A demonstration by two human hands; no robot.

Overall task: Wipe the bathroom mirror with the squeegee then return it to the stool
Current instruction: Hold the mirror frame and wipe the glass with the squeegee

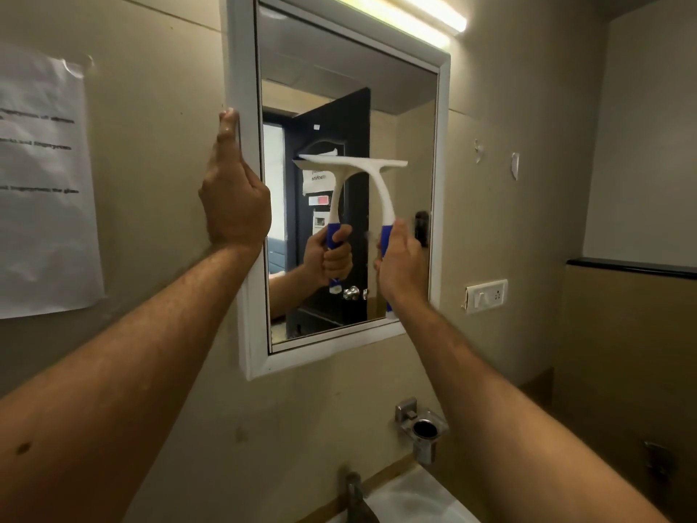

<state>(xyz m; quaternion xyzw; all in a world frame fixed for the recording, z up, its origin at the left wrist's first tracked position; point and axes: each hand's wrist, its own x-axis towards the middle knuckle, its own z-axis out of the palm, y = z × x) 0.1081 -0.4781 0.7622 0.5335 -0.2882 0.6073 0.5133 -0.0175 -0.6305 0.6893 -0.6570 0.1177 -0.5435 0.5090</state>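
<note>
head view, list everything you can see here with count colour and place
mirror: 1, white frame, on the wall, centre
squeegee: 1, white with blue grip, blade on the glass at mid-height
tube light: 1, lit, above the mirror
paper notice: 1, white with blurred print, wall at left
switch plate: 1, white, wall right of the mirror
holder: 1, chrome, on the wall below the mirror
tap: 1, metal, bottom centre
sink: 1, white, bottom edge
ledge: 1, black, right wall
left hand: grips the mirror's left frame edge
right hand: holds the squeegee's blue grip
</note>
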